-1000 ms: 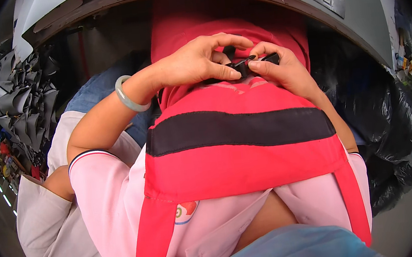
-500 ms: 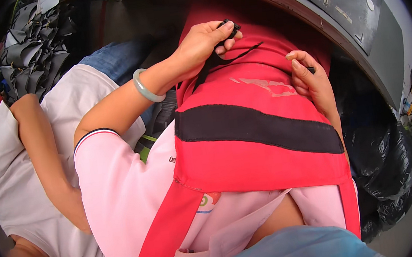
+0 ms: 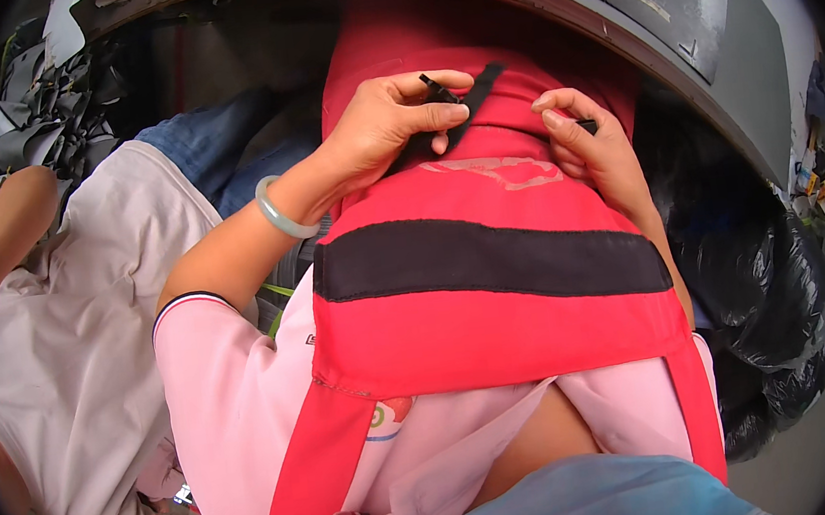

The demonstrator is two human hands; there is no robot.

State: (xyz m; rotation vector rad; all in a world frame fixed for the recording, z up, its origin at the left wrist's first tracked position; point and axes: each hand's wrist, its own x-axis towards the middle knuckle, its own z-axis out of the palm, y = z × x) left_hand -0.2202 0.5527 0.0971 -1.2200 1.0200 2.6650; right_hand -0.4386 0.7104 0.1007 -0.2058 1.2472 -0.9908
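Where both hands pinch the black strap (image 3: 463, 111), its ends hide — buckle unclear.

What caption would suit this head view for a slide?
Left hand pinches a black strap on a red padded vest; right hand grips its other end.

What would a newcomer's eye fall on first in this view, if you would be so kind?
The big red fabric piece with its black band fills the centre. At its top, the left hand pinches a black strap while the right hand grips the fabric's right edge. A person in a beige shirt sits at left.
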